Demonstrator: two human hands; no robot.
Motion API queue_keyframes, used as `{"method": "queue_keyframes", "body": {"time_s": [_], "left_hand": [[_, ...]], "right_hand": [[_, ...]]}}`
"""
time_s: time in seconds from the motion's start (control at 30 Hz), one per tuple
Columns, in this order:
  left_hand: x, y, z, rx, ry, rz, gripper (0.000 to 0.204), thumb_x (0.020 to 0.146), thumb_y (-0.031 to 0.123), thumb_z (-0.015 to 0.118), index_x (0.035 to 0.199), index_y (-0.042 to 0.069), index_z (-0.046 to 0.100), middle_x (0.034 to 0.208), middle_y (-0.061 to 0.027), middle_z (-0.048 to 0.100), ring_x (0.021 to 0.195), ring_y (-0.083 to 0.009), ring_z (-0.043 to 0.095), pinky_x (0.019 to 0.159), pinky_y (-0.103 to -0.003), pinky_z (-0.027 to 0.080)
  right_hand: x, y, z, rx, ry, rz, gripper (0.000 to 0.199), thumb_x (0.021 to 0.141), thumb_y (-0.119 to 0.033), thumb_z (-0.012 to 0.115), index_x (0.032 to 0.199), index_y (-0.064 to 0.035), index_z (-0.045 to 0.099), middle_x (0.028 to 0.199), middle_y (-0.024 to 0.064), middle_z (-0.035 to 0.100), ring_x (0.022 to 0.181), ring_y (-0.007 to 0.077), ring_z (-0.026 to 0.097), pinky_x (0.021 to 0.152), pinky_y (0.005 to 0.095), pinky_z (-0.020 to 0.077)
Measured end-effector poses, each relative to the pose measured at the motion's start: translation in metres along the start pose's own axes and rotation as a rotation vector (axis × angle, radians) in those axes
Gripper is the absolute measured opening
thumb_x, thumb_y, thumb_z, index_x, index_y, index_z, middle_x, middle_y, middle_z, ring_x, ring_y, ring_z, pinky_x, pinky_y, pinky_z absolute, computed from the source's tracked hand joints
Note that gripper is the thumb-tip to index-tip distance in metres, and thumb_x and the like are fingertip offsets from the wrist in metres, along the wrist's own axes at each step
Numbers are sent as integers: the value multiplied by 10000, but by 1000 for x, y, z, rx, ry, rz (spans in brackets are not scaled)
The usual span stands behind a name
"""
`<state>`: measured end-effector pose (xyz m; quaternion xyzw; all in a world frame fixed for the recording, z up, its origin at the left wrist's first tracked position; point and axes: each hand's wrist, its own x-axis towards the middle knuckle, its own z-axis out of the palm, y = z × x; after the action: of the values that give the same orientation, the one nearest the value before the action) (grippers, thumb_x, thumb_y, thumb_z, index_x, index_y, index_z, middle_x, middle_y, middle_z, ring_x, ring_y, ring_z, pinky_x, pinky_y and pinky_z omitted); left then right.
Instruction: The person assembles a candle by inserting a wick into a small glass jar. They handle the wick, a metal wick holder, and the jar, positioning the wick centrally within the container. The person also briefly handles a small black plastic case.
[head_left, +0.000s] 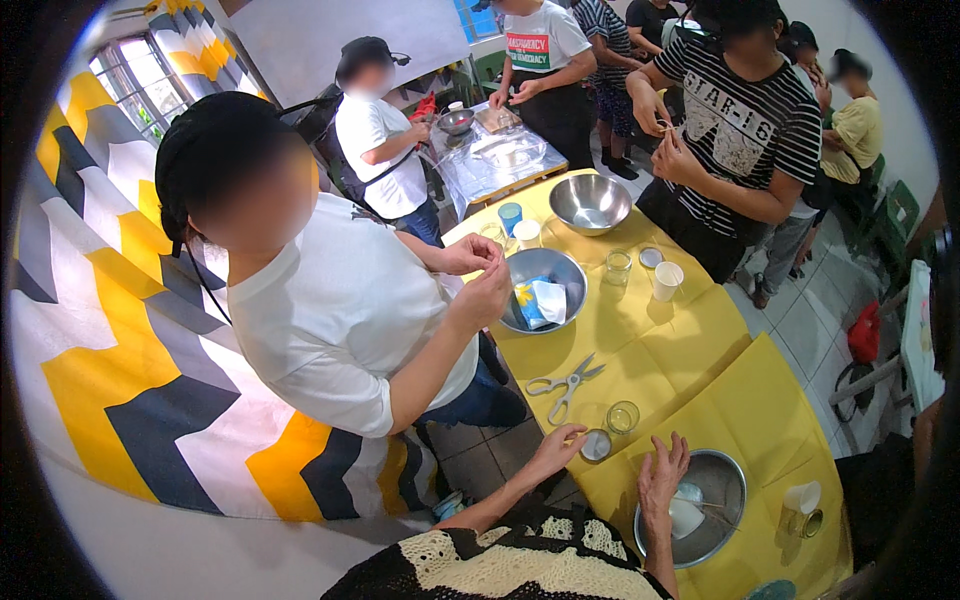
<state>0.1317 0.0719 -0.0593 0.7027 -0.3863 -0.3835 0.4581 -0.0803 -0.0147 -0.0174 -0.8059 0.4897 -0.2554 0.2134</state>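
Lid (596,445) sits near the tabletop's (660,360) left edge; left hand (560,449)'s beside it, can't tell if gripping. Right hand (663,474)'s loosely spread by the bowl (730,497).

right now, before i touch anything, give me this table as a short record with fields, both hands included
left hand: fingertips at the edge of a round lid, contact unclear
right hand: raised over the near metal bowl, fingers apart
near bowl contents: a white item, partly hidden
jar: glass, just beyond the lid
scissors: blades open, on the yellow cover
middle bowl: holds a blue and white packet
co-worker: white shirt, standing left of the table
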Motion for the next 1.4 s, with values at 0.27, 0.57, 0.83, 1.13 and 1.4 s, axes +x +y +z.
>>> {"method": "queue_keyframes", "body": {"time_s": [0.27,0.57,0.83,1.13,1.4], "left_hand": [[4,-7,1,14,10,-3,359,894,264,618,1150,12,604,1023,-156,636,959,-225,610,806,-341,505],[8,-1,-6,-397,50,-245,378,955,321,535,1204,39,564,1136,-65,608,1079,-163,568,867,-279,446],[18,16,-35,-798,174,-221,407,984,358,474,1226,32,507,1198,-70,568,1152,-179,535,948,-316,432],[9,-13,-27,-245,92,-289,377,963,303,519,1191,6,564,1083,-53,614,1004,-126,565,829,-266,439],[-7,-39,29,68,142,-108,341,898,245,590,1139,3,599,1103,-172,626,1060,-292,584,875,-360,453]], "right_hand": [[-2,1,-1,9,-7,10,334,825,-64,567,1158,-43,586,1344,230,403,1288,424,312,1070,524,253],[5,-2,-4,49,-28,-12,346,825,-31,570,1171,-40,575,1347,211,410,1277,409,336,1060,511,275],[28,-36,-14,228,-21,-81,338,839,-10,567,1176,-31,568,1315,203,446,1253,378,387,1061,466,291],[7,-14,-44,115,99,51,303,878,-56,530,1177,-27,567,1279,214,475,1217,378,418,1036,453,318],[-51,38,-92,69,182,264,307,884,-60,531,1186,-33,575,1298,201,474,1252,356,400,1030,439,335]]}}
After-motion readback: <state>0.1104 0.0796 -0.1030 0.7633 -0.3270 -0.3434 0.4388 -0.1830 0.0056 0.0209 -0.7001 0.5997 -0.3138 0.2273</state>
